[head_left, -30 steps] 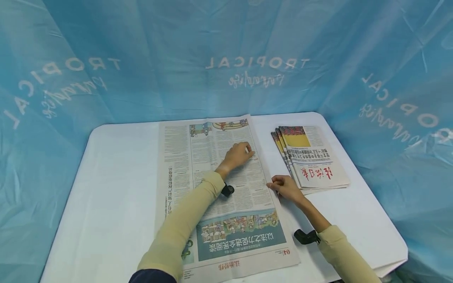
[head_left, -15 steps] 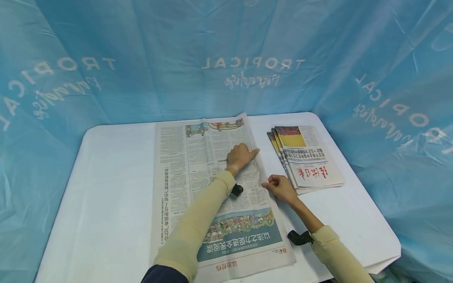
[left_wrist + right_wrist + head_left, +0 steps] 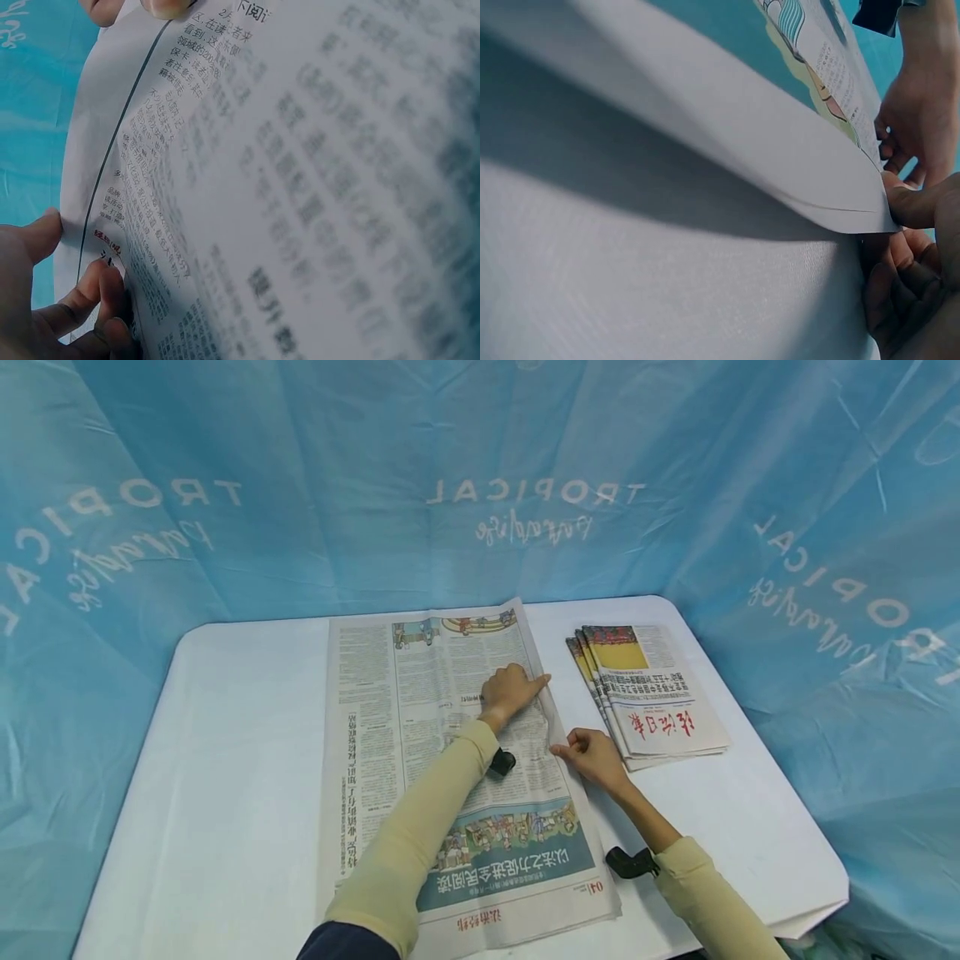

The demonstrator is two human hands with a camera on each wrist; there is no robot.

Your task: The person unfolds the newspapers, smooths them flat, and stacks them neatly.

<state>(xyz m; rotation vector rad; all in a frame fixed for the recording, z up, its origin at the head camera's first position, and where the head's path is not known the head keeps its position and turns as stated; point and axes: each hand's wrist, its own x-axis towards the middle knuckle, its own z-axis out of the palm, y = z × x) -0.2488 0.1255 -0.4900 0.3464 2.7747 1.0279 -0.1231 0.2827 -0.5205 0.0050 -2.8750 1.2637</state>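
Note:
An opened newspaper (image 3: 367,693) lies lengthwise across the middle of the white table, its print upside down in the head view. My left hand (image 3: 512,692) holds its right edge above the middle, fingers curled and thumb stretched to the edge. In the left wrist view, that thumb (image 3: 45,232) meets the paper's border. Closer to me, my right hand (image 3: 596,756) pinches the same edge. The right wrist view shows the right thumb (image 3: 909,204) on top of the lifted sheet, with fingers beneath. The paper bulges slightly between both hands.
Several folded newspapers (image 3: 660,702) lie in a fanned stack to the right of the right hand. The white table (image 3: 240,760) extends left of the open newspaper. A blue printed curtain (image 3: 450,552) surrounds the table. Black cameras (image 3: 501,763) sit on the wrists.
My left hand has shifted toward the newspaper's right edge, its thumb now reaching it. The right hand keeps its pinch, and the edge there is drawn slightly left and raised.

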